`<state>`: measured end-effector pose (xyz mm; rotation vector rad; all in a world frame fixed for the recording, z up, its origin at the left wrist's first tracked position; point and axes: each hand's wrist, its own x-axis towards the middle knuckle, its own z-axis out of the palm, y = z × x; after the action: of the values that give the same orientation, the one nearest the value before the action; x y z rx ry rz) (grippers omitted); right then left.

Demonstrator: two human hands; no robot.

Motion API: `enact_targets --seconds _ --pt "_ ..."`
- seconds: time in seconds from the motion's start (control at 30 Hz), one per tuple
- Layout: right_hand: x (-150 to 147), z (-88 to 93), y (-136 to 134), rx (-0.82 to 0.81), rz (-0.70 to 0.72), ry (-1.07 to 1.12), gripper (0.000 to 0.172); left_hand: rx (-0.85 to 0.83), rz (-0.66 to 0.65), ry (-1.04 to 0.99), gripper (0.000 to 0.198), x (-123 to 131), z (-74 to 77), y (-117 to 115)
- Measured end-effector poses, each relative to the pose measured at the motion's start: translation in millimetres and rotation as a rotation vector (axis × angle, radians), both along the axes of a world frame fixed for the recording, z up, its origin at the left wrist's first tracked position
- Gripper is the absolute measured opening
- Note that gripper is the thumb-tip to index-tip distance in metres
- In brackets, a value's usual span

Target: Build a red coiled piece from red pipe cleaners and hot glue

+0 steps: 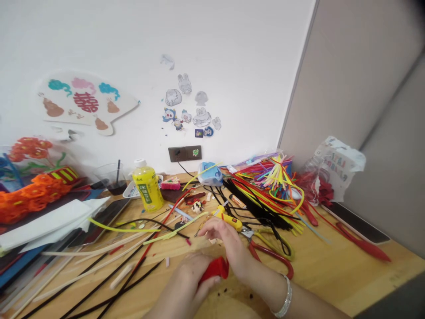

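My left hand is closed around a small red piece, whose exact kind I cannot make out. My right hand is just beyond it, its fingers stretched out to the left and nothing visible in them. Its palm side is close to the red piece; whether they touch is unclear. Behind the right fingers lies a yellow glue gun, partly covered by the hand. Pliers with red handles lie beside the right wrist, which wears a silvery bracelet.
Pipe cleaners in many colours pile up at the back right. Loose black, cream and red stems cross the table on the left. A yellow drink bottle, a plastic cup and orange fuzzy flowers stand farther back. A phone lies at right.
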<state>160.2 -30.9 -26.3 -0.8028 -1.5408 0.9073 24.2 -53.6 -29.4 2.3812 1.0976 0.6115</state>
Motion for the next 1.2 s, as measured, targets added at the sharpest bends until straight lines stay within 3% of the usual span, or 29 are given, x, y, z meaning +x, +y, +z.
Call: enact_targets --seconds 0.17,0.4,0.63,0.73,0.83,1.0,1.1,1.2 --pt "-2.1 4.9 -10.1 0.11 0.038 -0.188 0.051 -0.021 0.046 -0.028 0.014 -1.1 -1.9 0.9" --pt "-1.2 1.6 -11.3 0.116 0.081 -0.291 0.054 0.019 0.009 -0.099 0.013 0.3 -4.6 2.0" --pt "-0.8 1.4 -8.8 0.116 0.16 -0.273 0.055 0.0 -0.012 -0.118 0.011 -0.8 -6.2 0.0" --pt "4.4 6.0 -5.1 0.133 0.089 -0.167 0.05 -0.051 0.044 -0.128 0.014 -2.3 -5.6 1.2" --pt "14.9 15.0 -1.6 0.293 -0.046 -0.12 0.037 -0.026 0.173 -0.178 0.019 -7.0 -2.8 6.0" --pt "24.6 22.1 -0.9 0.733 -0.081 -0.435 0.033 0.09 0.308 -0.322 0.024 -16.3 1.7 13.3" --pt "20.9 17.2 -1.5 0.834 -0.103 -0.534 0.034 0.101 0.313 -0.335 0.024 -17.2 2.9 13.2" --pt "17.1 12.2 -1.2 0.831 -0.124 -0.504 0.035 0.117 0.307 -0.322 0.023 -15.9 3.7 11.6"
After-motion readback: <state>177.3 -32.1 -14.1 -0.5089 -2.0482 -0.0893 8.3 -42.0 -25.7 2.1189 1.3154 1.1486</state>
